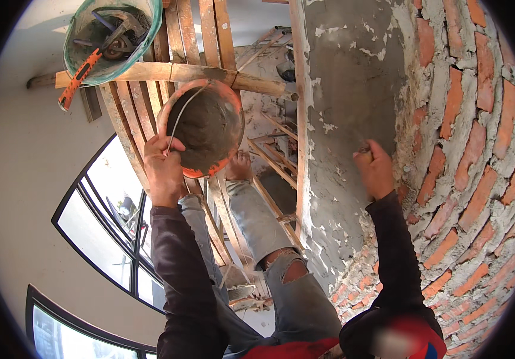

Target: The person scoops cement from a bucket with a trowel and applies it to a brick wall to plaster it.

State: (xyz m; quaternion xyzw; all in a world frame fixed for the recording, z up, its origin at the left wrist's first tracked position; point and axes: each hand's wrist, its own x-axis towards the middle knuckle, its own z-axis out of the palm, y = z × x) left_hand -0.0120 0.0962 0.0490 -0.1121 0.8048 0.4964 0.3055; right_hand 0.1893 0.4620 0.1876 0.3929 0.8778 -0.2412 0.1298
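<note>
As the left hand (pixel 164 170) grips the thin wire handle (pixel 177 119) of the round orange plastic bucket (pixel 227 93), left of the grey plastered strip (pixel 356 78), the right hand (pixel 378 170) is curled closed over that strip, around what I can't tell. One sideways tug could tip grey mortar (pixel 206 128) through the gapped wooden slats (pixel 127 105); one knock could drop the orange-handled tool (pixel 83 75) from the far-left green bucket (pixel 152 37).

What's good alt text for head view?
A person's left hand grips the wire handle of an orange bucket of grey mortar-like mix; the right hand holds a mostly hidden tool in front of a grey-coated strip beside exposed brick. Upper left, a green bucket holds tools, an orange-handled one leaning out.
</note>
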